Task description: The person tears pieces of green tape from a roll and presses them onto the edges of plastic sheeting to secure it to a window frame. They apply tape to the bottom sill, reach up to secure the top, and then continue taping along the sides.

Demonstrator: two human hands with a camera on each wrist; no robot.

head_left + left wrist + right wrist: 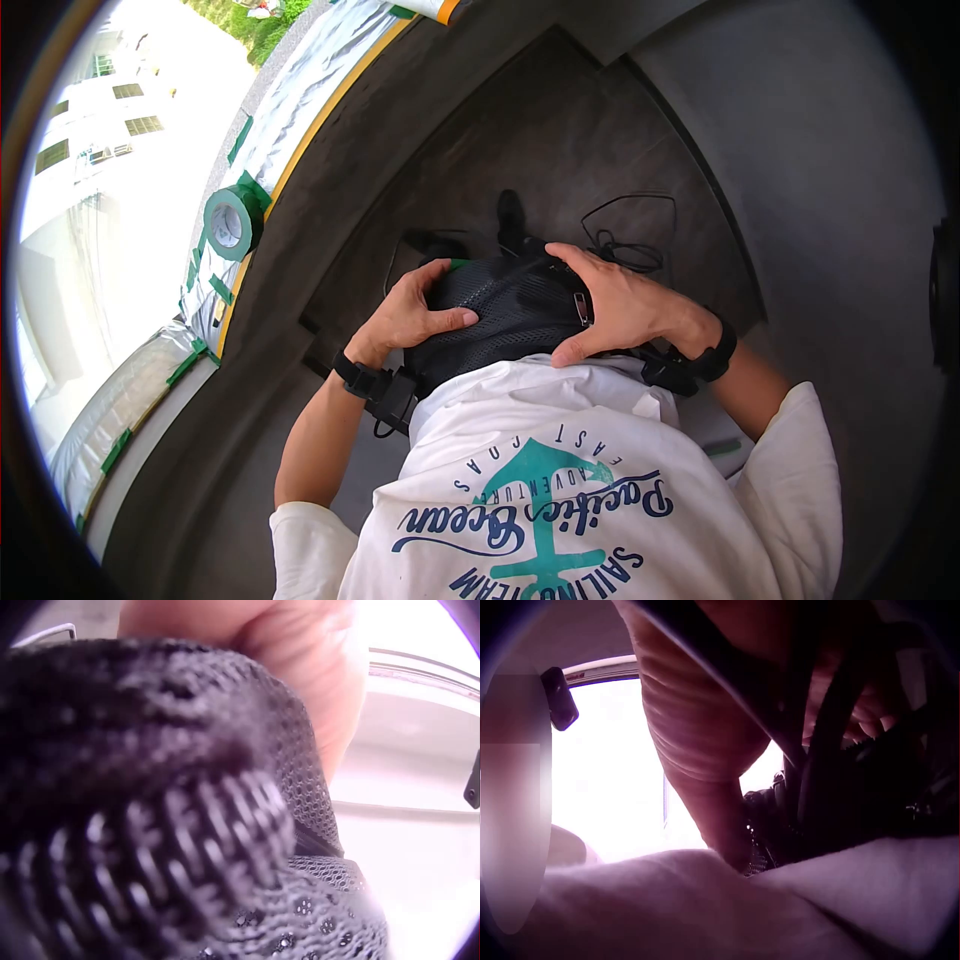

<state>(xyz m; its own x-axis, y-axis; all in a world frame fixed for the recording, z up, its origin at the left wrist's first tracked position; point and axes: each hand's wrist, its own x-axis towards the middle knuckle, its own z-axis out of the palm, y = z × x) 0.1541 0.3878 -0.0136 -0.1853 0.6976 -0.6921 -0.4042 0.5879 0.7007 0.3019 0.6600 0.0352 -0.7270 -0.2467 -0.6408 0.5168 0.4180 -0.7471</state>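
A black mesh bag (490,310) lies against the person's waist, over the white shirt's hem. The left hand (408,312) grips its left end, thumb on the mesh and fingers round the far edge. At the bag's other end, the right hand (625,305) holds it with fingers along the far side and thumb by the shirt, next to a small metal zip pull (582,308). Blurred dark mesh (300,765) fills much of the left wrist view, below the left hand (315,682). Dark straps (814,757) cross before the right hand (697,712).
Green tape (232,222) hangs at the edge of a sheet-covered opening on the left, with buildings outside. A thin black cable (630,250) lies on the dark floor (590,140), near a dark shoe (511,215). Grey curved walls (820,200) surround the person.
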